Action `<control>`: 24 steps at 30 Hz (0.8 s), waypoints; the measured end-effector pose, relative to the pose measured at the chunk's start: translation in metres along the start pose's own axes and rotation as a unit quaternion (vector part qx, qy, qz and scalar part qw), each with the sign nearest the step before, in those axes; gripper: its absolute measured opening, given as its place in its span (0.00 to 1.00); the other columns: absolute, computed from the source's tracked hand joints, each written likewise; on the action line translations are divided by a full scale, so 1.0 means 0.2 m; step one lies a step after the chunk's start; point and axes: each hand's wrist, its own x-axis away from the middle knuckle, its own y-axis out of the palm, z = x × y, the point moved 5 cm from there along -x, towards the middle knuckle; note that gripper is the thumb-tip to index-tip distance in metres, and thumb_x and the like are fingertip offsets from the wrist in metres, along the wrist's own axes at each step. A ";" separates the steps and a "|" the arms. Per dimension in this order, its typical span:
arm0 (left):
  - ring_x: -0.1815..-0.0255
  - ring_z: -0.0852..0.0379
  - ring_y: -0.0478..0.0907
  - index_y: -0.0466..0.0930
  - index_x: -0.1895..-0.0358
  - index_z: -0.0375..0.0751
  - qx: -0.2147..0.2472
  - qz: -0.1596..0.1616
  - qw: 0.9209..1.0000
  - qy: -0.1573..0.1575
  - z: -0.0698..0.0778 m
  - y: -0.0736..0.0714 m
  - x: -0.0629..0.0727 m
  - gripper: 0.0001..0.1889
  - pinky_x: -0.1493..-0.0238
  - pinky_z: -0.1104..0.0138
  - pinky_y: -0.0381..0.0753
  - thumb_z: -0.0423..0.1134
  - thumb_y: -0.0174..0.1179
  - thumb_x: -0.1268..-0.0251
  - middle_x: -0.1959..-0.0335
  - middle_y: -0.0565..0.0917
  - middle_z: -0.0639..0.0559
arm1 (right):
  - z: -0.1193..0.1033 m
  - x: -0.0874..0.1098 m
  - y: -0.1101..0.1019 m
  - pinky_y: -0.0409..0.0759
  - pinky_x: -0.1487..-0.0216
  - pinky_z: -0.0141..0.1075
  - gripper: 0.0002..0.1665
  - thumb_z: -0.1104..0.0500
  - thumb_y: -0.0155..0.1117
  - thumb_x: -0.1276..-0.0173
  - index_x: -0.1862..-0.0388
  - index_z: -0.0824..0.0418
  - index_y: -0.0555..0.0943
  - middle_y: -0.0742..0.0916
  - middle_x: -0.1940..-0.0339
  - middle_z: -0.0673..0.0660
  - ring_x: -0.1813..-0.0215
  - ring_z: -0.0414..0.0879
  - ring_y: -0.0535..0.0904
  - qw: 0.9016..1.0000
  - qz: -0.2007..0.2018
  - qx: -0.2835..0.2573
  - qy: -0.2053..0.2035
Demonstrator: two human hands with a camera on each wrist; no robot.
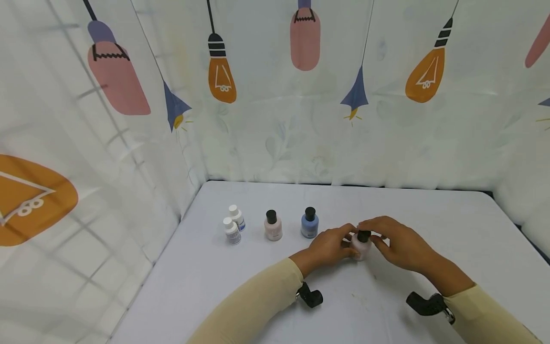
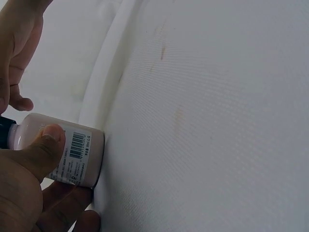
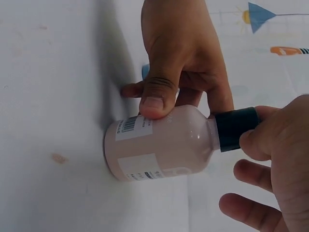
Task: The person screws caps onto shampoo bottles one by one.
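Observation:
A pale pink bottle [image 3: 186, 140] with a black cap [image 3: 235, 128] stands on the white table between the two hands. My left hand [image 1: 331, 246] grips the bottle's body, its thumb pressed beside the barcode label in the left wrist view. The right hand [image 1: 399, 243] pinches the cap between thumb and forefinger, while its other fingers stay apart from the bottle, as the right wrist view shows. The cap sits on the bottle's neck. Left of the hands stand a blue bottle [image 1: 310, 225] and another pale pink bottle [image 1: 273, 228], both with black caps.
Two small white bottles [image 1: 232, 233] with white caps stand close together at the table's left. The white tabletop [image 1: 206, 296] carries a few faint brownish marks near the hands. A white curtain [image 1: 266, 134] printed with lamps hangs behind the far edge and along the left side.

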 end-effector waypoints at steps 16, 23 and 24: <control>0.46 0.67 0.81 0.72 0.33 0.61 0.002 -0.001 1.000 -0.003 0.00 0.01 -0.01 0.29 0.47 0.70 0.78 0.55 0.70 0.35 0.42 0.84 0.60 | 0.01 0.01 0.00 0.79 0.67 0.35 0.20 0.59 0.78 0.36 0.45 0.53 0.85 0.86 0.51 0.52 0.62 0.45 0.78 0.995 -0.009 0.023 0.098; 0.46 0.67 0.81 0.72 0.33 0.59 0.002 -0.002 1.000 -0.003 0.00 0.00 0.00 0.29 0.48 0.70 0.78 0.54 0.70 0.35 0.43 0.84 0.60 | 0.00 0.01 -0.01 0.82 0.65 0.36 0.28 0.65 0.77 0.37 0.39 0.53 0.82 0.84 0.44 0.52 0.55 0.45 0.81 0.999 0.002 0.015 0.049; 0.46 0.67 0.81 0.72 0.33 0.58 0.001 -0.003 1.000 -0.003 0.00 0.00 0.00 0.29 0.48 0.71 0.78 0.54 0.70 0.34 0.42 0.84 0.60 | 0.00 0.01 -0.01 0.82 0.64 0.36 0.29 0.68 0.76 0.37 0.38 0.53 0.82 0.84 0.43 0.51 0.53 0.45 0.81 0.999 0.007 0.012 0.031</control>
